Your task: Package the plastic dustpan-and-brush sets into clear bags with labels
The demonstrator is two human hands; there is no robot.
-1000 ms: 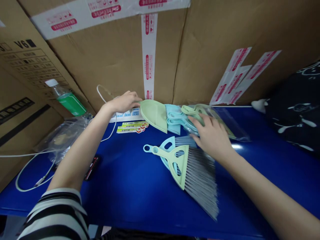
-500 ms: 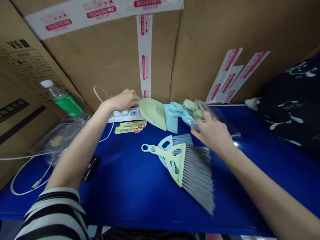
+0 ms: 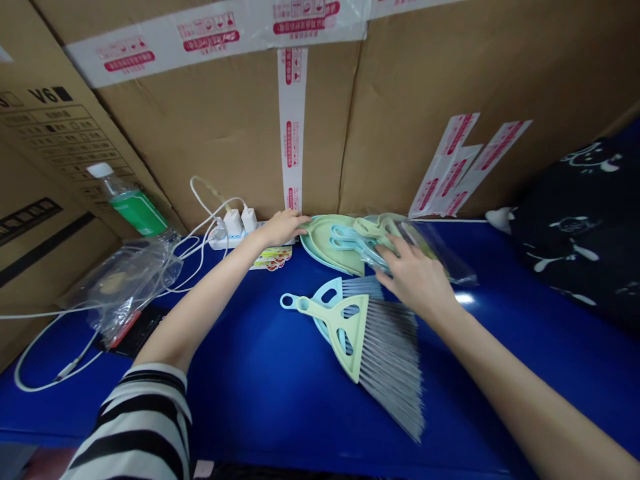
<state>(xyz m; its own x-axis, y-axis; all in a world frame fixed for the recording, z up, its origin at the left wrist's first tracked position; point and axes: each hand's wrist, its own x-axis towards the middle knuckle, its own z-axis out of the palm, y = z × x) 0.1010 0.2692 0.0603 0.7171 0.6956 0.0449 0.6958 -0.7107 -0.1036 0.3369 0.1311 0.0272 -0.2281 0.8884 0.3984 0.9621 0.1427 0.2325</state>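
Observation:
A light green dustpan (image 3: pixel 333 243) lies over a pale blue dustpan (image 3: pixel 316 257) against the carton, its left rim pinched by my left hand (image 3: pixel 283 228). My right hand (image 3: pixel 420 273) has its thumb and fingers closed around clear-bagged tools with blue handles (image 3: pixel 350 239) and a green handle (image 3: pixel 371 228). Their far ends are hidden by the bag and my hand. These handles lie across the right part of the green dustpan. Nearer to me, a green hand broom (image 3: pixel 350 327) with long grey bristles rests partly on top of a blue hand broom (image 3: pixel 327 293).
Cardboard cartons (image 3: pixel 225 133) wall off the back and left of the blue table (image 3: pixel 240 393). A power strip with white chargers (image 3: pixel 233 223), cables, a green-labelled bottle (image 3: pixel 137 207) and a clear plastic bag (image 3: pixel 125 277) are at left. Dark patterned fabric (image 3: pixel 590 227) bulges at right.
The green dustpan has moved right with my left hand and now overlaps the blue one. My right hand keeps the bagged handles, shifted slightly left. The view has tilted a little.

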